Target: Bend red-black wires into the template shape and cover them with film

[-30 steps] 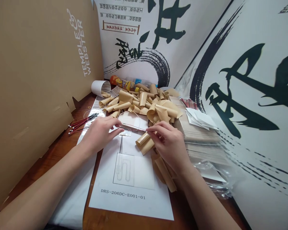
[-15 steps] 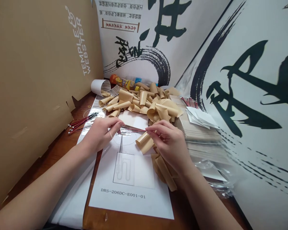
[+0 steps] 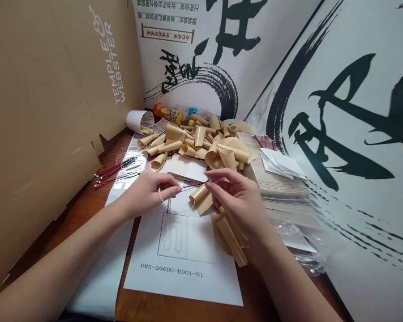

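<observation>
Between my two hands runs a thin red and black wire lead (image 3: 194, 185), stretched nearly level above the desk. My left hand (image 3: 157, 189) pinches its left end between thumb and fingertips. At the other end, the thumb and index finger of my right hand (image 3: 233, 192) are closed on the lead. A fine pale thread or wire loop (image 3: 184, 210) hangs below my left hand. Beneath lies a white printed sheet (image 3: 188, 286) marked DRS-206DC-E001-01, with a square flat piece bearing a looped line pattern (image 3: 173, 236) on it. The tip of a dark pointed tool (image 3: 168, 205) shows above the square.
Curled brown paper pieces (image 3: 201, 136) heap at the back. More red and black leads (image 3: 116, 172) lie left on a label strip. Stacked flat sheets (image 3: 282, 197) stand right, beside clear plastic (image 3: 302, 250). A cardboard wall (image 3: 53, 112) encloses the left; bottles (image 3: 174, 115) lie behind.
My left hand has shifted slightly right and down, closer to my right hand. The lead's span between the hands is shorter. My right hand has barely moved.
</observation>
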A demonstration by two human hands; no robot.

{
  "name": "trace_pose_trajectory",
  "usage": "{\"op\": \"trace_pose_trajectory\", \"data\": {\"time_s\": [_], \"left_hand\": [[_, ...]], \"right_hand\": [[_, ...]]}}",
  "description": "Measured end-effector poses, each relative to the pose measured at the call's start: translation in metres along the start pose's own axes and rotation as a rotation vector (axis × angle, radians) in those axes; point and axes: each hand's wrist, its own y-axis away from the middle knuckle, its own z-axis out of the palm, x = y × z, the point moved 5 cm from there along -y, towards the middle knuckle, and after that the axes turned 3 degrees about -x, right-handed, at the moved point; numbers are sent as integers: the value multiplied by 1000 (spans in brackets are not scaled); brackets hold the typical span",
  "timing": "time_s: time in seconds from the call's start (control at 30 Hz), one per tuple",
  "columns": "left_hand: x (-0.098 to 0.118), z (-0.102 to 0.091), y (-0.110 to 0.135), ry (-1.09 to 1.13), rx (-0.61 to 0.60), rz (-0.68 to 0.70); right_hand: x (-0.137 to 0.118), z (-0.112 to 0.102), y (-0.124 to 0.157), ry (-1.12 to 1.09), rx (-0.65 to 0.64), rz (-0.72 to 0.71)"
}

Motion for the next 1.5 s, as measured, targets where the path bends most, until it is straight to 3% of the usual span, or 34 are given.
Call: {"op": "trace_pose_trajectory", "data": {"time_s": [0.27,0.5,0.77,1.0,1.23,1.5], "left_hand": [[-2,-4,2,179,-17,-82],[2,5,4,236,-191,-80],[-5,-2,0,296,-69,-33],[0,2,2,363,-125,-44],[3,4,3,496,-164,-85],[-5,-5,3,549,-27,-151]], "right_hand": [[8,6,1,-300,-27,160],[5,13,2,-340,-49,145],[15,4,2,-367,123,211],[14,13,2,-329,0,272],[15,23,4,-480,-91,405],[14,22,5,-516,-66,435]]}}
